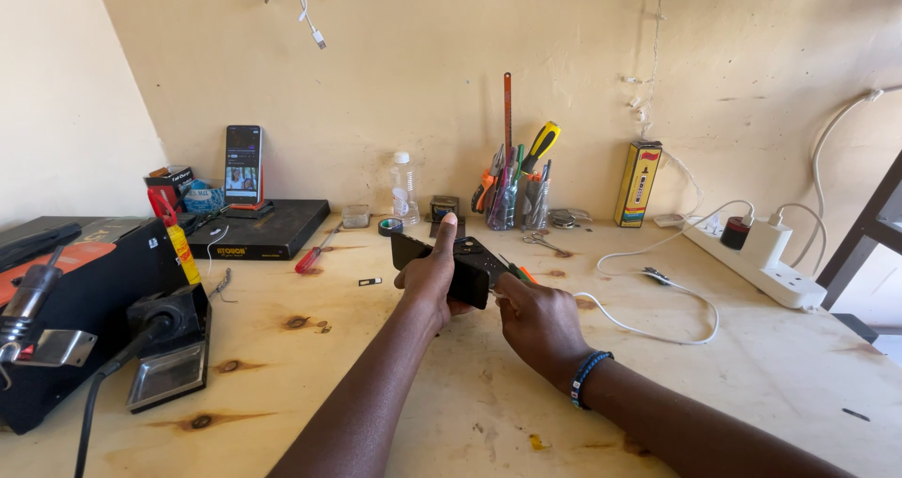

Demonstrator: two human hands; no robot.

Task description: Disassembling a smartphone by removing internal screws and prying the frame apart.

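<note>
My left hand grips a black phone above the wooden bench, thumb pointing up along its near side. My right hand, with a beaded band at the wrist, is closed on a thin tool with a green and orange handle, held against the phone's right end. The tool's tip is hidden behind the phone. A white cable curls on the bench just right of my hands.
A soldering station and iron holder stand at the left. At the back are a phone on a stand, a flat black box, a red screwdriver, a clear bottle, a tool cup and a yellow box. A power strip lies right.
</note>
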